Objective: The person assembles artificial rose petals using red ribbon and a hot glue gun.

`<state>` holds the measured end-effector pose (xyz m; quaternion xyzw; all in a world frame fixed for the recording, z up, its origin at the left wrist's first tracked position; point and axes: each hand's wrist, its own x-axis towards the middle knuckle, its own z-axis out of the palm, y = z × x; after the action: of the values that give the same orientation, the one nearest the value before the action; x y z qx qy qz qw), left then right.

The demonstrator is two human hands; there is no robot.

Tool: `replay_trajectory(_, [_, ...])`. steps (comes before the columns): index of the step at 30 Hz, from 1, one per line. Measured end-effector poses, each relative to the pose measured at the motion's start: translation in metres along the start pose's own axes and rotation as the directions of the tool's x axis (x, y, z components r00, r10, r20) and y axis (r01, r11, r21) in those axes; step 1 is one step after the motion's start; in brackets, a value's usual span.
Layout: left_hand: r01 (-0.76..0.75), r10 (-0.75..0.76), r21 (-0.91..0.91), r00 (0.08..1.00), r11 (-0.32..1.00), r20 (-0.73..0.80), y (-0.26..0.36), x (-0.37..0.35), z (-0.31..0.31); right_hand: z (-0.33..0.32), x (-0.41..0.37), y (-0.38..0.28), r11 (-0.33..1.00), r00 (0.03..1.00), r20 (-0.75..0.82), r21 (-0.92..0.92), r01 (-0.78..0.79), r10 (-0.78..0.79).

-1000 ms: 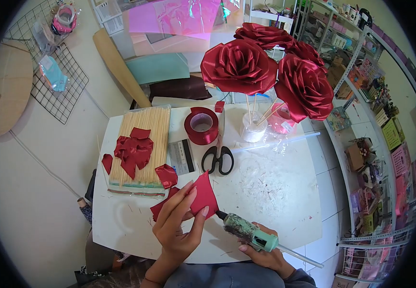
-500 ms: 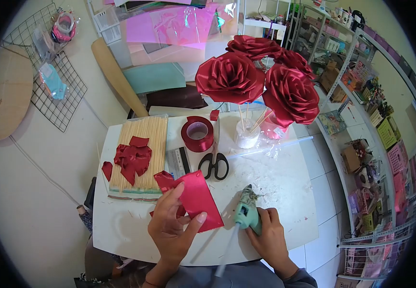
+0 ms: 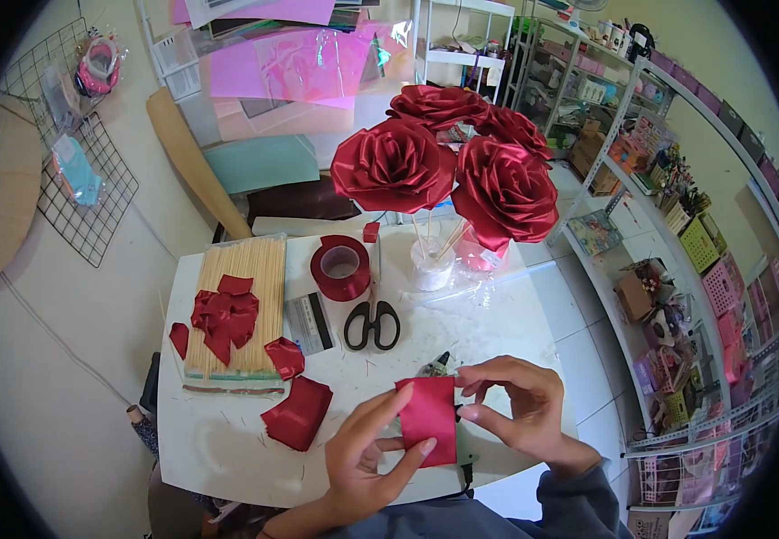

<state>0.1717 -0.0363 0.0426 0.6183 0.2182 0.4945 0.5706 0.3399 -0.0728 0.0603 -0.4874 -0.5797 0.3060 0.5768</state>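
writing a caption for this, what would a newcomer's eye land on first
Probably the big glossy red roses, rising above the far side of the white table. Next, the bright red piece in the left hand at the near side, then the red scraps on the pale stick bundle at left.

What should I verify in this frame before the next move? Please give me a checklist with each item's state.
1. Rectangular red satin ribbon piece secured: ok, the left hand holds it between thumb and fingers.
2. Right hand gripping the piece: cannot tell; its fingertips are at the right edge, contact unclear.
3. Green glue gun fully visible: not ok, the ribbon piece partly hides it.
4. Glue on the ribbon piece: cannot tell; none is discernible.
5. Black-handled scissors apart from both hands: ok, they lie on the white table beyond them.
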Motion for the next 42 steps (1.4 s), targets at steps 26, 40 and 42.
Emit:
replay_trajectory(26, [-0.033, 0.026, 0.141, 0.998, 0.989, 0.054, 0.006, -0.004, -0.001, 0.006, 0.006, -0.005, 0.355, 0.626, 0.336, -0.597, 0.72, -0.704])
replay_trajectory(40, [-0.046, 0.034, 0.181, 0.997, 0.982, 0.067, 0.006, -0.006, -0.003, 0.003, 0.008, -0.01, 0.324, 0.606, 0.413, -0.572, 0.753, -0.68])
replay_trajectory(42, [-0.068, 0.057, 0.165, 0.996, 0.984, 0.069, 0.005, -0.005, -0.002, 0.001, 0.007, -0.011, 0.366, 0.627, 0.406, -0.555, 0.747, -0.664])
